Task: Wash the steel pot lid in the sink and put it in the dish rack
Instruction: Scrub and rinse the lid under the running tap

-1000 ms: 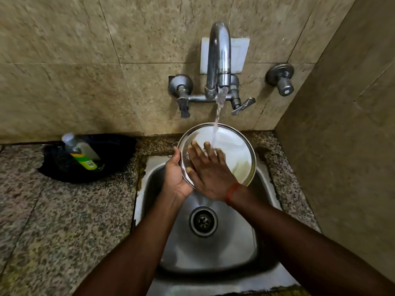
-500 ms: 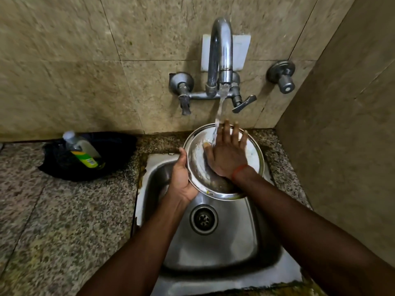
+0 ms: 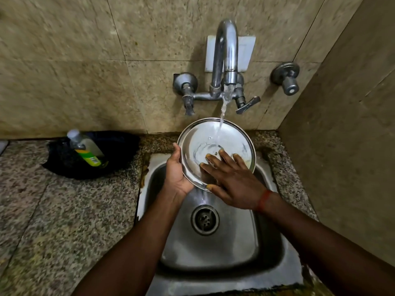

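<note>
A round steel pot lid (image 3: 230,137) is held tilted over the steel sink (image 3: 235,248), under a stream of water from the tap (image 3: 227,52). My left hand (image 3: 176,174) grips the lid's left rim from below, thumb along the edge. My right hand (image 3: 234,181) lies flat on the lid's lower inner face, fingers spread and straight, rubbing the wet metal. A red thread circles my right wrist. Water pools in the lid's middle and runs off its lower edge toward the drain (image 3: 204,220).
A dish soap bottle (image 3: 86,149) leans in a black dish (image 3: 92,154) on the granite counter (image 3: 53,221) to the left. Tiled walls close the back and the right side. A second wall valve (image 3: 286,79) sits right of the tap. No dish rack is in view.
My right hand has slid from the lid's upper part down to its lower edge. The lid has tipped a little, and the water now strikes its bare centre.
</note>
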